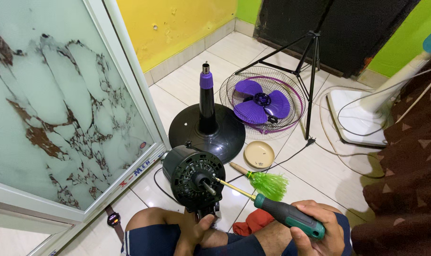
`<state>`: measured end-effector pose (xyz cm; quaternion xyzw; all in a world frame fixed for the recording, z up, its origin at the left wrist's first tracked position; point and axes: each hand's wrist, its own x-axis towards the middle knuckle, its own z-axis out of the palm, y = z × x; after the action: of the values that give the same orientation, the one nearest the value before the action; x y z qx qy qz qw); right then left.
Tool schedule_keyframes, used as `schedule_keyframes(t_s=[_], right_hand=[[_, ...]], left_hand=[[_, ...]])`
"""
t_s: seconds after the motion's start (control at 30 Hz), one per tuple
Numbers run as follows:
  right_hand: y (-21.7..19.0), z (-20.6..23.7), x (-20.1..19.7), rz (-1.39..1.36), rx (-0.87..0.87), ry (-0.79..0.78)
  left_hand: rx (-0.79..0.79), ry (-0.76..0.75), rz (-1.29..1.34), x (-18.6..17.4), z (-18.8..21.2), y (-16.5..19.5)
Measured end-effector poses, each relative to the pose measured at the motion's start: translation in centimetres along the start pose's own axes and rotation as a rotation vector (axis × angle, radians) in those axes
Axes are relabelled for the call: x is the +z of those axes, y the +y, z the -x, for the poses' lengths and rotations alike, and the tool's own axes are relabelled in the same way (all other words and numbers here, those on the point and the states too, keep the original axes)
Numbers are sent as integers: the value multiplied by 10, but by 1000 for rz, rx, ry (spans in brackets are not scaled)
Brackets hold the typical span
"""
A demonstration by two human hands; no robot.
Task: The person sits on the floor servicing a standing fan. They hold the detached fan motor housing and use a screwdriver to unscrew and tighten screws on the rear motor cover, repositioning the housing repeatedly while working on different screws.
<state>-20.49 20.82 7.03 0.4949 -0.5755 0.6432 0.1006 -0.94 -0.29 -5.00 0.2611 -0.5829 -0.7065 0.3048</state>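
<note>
The left hand (193,233) grips the black round fan motor (193,176) steady from below while the right hand (319,226), fingers clenched on the green-handled screwdriver (272,206), sets its tip at the motor's face.

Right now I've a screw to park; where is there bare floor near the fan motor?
Bare tiles lie right of the green duster, past the black cable. Another patch sits behind the round base, toward the yellow wall. It is crowded around the fan motor, beige dish and knees.
</note>
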Motion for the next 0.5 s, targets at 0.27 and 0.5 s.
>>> schedule_keyframes(t_s=[0.27,0.5], right_hand=[[-5,1,-11,94,30,-38],[-6,2,-9,184,27,2]], left_hand=[[-9,-9,1,0,1,-3],[-10,-20,0,3,2,-10]])
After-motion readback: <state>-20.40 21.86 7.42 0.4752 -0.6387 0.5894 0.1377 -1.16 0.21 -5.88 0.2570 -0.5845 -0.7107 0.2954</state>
